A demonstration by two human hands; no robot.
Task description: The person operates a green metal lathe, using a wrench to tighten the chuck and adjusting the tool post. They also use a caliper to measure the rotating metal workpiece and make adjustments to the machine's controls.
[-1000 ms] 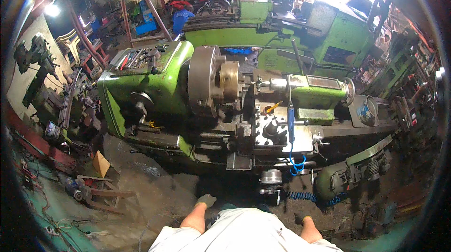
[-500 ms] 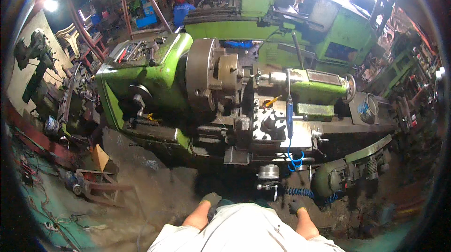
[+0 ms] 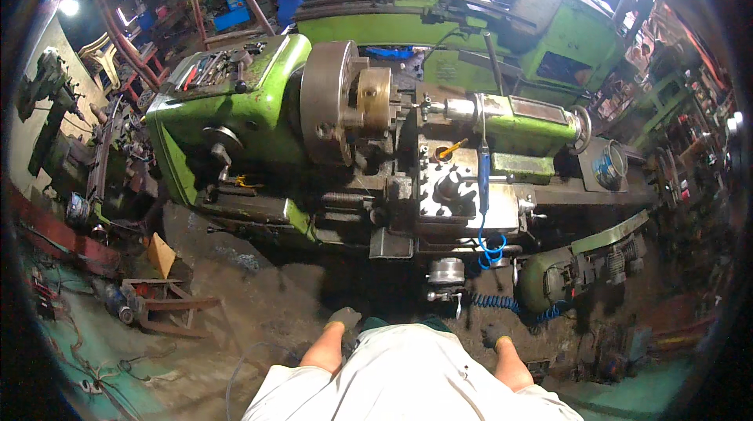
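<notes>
My left hand [image 3: 343, 317], in a grey glove, hangs low beside my white shirt, bent inward. On the other side my right hand [image 3: 494, 335], in a dark glove, hangs near the floor and blends into it. Neither hand touches the machine, and the fingers are too small and dim to read. In front stands a green lathe [image 3: 271, 99]. Its large chuck [image 3: 323, 103] grips a brass-coloured round workpiece [image 3: 376, 99]. The tailstock [image 3: 533, 119] stands to the right. A blue-handled air gun [image 3: 484, 182] hangs upright over the carriage [image 3: 502, 213], its blue hose below.
Handwheels [image 3: 447, 270] jut from the carriage front toward me. A green motor [image 3: 543, 280] sits low at the right, by a blue coiled hose [image 3: 494, 301]. A rusty metal frame [image 3: 176, 307] stands at left. Hand tools [image 3: 212, 68] lie on the headstock. Another green lathe [image 3: 353, 33] stands behind.
The whole view has shifted, so the lathe sits slightly higher and further left. Both hands still hang at my sides, showing a little higher. Nothing on the lathe has visibly moved.
</notes>
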